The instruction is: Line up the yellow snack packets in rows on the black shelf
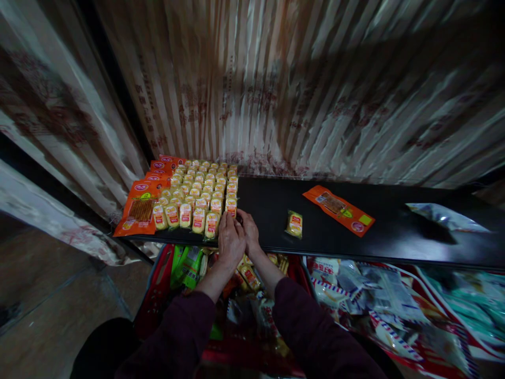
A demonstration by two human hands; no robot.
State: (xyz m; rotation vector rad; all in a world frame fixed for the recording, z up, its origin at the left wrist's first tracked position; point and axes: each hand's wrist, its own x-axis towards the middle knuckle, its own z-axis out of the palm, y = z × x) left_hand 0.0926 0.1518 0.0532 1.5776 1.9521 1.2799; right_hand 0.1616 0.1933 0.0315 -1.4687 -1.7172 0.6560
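Rows of small yellow wrapped snacks [199,190] stand close together on the left part of a black shelf [272,205]. At the front right corner of these rows, my left hand [231,238] and my right hand [249,230] are side by side and touch each other. The fingers of both are closed around the lower end of a wrapped snack [231,206], whose top shows above the fingertips. Orange packets [141,208] overlap in a column left of the rows. Farther right on the shelf lie a single yellow snack [294,224] and one orange packet [338,210].
Below the shelf edge, a red basket [158,281] holds mixed packets, including green ones [187,266]. More baskets with white packets [379,295] and teal packets [469,300] stand at the right. A silvery packet [445,217] lies on the shelf's right. Curtain [252,89] hangs behind.
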